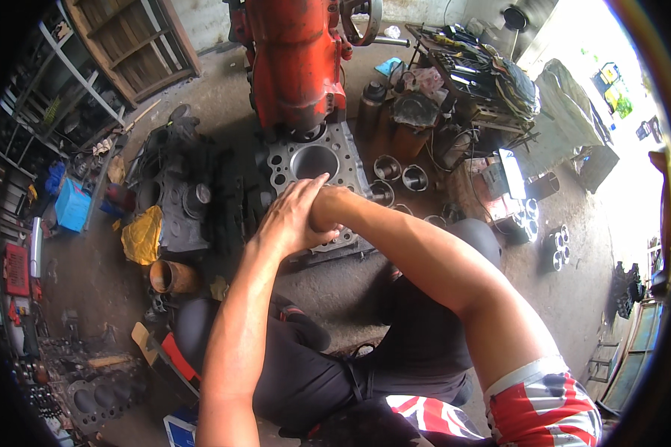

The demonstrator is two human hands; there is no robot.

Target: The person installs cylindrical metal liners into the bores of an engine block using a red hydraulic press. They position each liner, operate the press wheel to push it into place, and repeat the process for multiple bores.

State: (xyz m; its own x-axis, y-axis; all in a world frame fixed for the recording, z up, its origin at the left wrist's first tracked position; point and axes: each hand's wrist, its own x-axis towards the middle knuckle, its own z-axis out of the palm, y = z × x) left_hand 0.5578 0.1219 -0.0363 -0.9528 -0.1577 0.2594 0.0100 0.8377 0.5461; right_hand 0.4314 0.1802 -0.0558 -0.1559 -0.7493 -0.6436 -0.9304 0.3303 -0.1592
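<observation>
1. The left hand lies flat, fingers together, pressed over the right hand, which is mostly covered; whether the right hand is curled on anything cannot be told.
2. Both hands bear down on the grey engine block, which lies on the concrete floor just ahead of the person's knees, with one open cylinder bore showing just beyond the fingers.
3. A red engine housing stands right behind the block.
4. Several cylinder sleeves stand on the floor to the right of the block.
5. A yellow rag and a rusty pipe piece lie to the left, near dark greasy parts.
</observation>
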